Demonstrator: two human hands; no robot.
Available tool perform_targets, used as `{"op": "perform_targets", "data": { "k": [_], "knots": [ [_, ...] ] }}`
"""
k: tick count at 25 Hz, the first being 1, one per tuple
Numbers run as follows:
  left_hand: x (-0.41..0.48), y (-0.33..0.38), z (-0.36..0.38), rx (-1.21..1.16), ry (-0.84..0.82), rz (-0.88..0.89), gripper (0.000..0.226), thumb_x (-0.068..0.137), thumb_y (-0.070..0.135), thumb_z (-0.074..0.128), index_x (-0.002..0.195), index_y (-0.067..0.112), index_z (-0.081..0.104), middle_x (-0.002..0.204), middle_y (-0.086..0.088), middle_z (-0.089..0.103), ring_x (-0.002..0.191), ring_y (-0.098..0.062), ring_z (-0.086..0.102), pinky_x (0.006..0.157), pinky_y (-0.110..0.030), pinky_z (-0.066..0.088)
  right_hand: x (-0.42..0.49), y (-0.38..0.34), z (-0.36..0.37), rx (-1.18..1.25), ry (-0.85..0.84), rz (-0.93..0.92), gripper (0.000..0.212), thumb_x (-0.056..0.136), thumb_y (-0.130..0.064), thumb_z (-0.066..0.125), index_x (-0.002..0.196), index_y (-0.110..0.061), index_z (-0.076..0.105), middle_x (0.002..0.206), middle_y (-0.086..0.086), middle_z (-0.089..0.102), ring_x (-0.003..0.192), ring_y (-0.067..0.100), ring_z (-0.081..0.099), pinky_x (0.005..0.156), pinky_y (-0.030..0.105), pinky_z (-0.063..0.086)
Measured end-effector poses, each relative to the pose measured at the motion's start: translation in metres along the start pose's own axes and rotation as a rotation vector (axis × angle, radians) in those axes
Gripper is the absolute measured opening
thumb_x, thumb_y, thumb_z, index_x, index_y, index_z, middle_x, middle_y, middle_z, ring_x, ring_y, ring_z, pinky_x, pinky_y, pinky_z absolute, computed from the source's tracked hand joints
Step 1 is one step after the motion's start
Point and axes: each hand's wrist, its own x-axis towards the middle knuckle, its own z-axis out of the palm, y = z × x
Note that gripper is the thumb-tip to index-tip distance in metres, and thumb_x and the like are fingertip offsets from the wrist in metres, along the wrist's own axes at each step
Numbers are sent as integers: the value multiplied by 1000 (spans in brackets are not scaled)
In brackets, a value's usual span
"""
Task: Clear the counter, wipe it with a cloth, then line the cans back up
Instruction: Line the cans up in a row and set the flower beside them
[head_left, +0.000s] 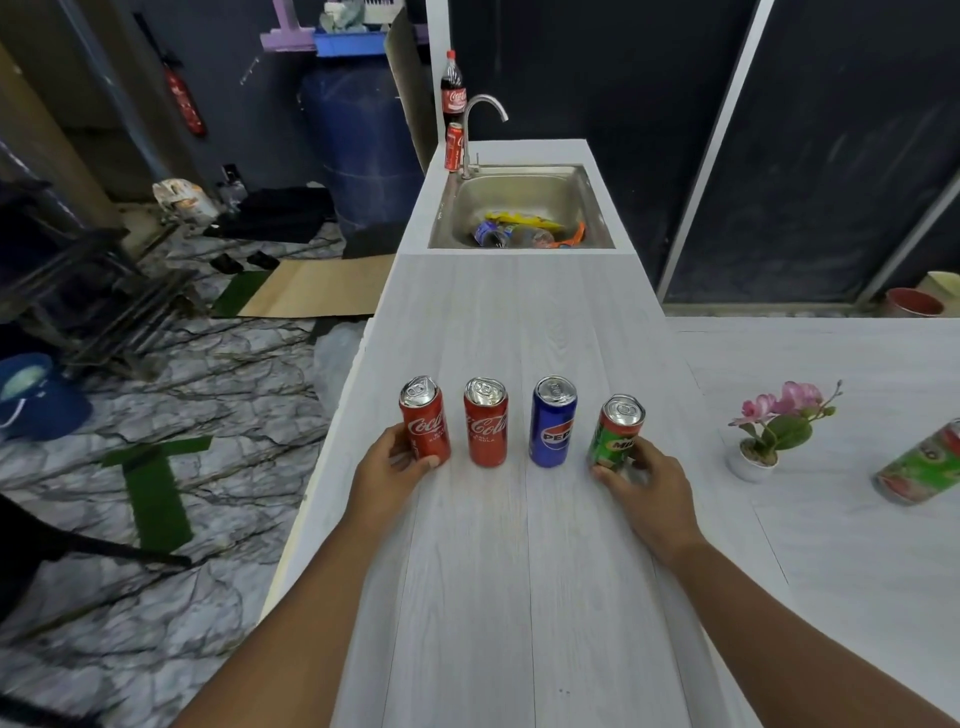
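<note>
On the far left, the floor has a grey marble pattern with strips of green tape (156, 483) stuck on it, and a flat brown sheet of cardboard (311, 288) lies by the desk's edge. The long white wood-grain desk (498, 597) runs up the middle.

The left hand (387, 467) wraps its fingers (415, 465) around the bottom of the first red Coca-Cola can (423, 421), which stands upright and tips a little to the left. Just beside it stands a second red Coca-Cola can (485, 422), then a shiny blue Pepsi can (552, 422), both standing free with small gaps between them. Last in the row is a green Milo can (615, 434), leaning a bit to the right. The right hand (652, 488) grips it low down, fingers curled behind it. All four cans are tall, thin and smooth metal with silver tops.

Past the row, at the far end of the desk, is a steel sink (524, 195) with crumpled wrappers and bottles inside, and a curved silver tap (480, 130) with one more red can (453, 147) next to it.

To the right stands a small white pot with pink flowers (774, 431), well apart from the row. At the edge lies a big green tin (922, 467) on its side.
</note>
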Motion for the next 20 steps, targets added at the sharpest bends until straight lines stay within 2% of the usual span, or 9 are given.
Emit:
{"op": "perform_targets", "data": {
  "k": [5,11,15,20],
  "knots": [
    [1,-2,-1,12,-2,-17,59,89,29,88,141,32,62,135,14,70,124,-2,65,109,-31,51,6,0,4,-36,44,7,72,82,-61,82,145,-35,61,128,-2,70,112,15,61,99,38,54],
    [-1,0,1,63,-5,-2,60,94,29,83,149,29,58,142,14,67,129,-8,63,111,-32,50,5,-1,8,-83,111,-18,72,80,-68,79,143,-38,63,119,-4,71,108,14,62,91,33,53],
    [1,2,-1,90,-11,-25,62,94,26,83,150,26,58,144,10,67,131,-10,63,116,-39,50,6,-3,10,-92,117,-14,73,78,-71,78,142,-40,62,120,-2,70,110,16,63,95,38,57],
    [-4,4,8,88,47,-33,75,88,24,89,154,26,53,146,9,64,130,-8,61,115,-37,49,4,-6,9,-78,95,-1,85,73,-75,80,146,-38,58,126,-2,68,113,17,62,100,42,57]
  ]
}}
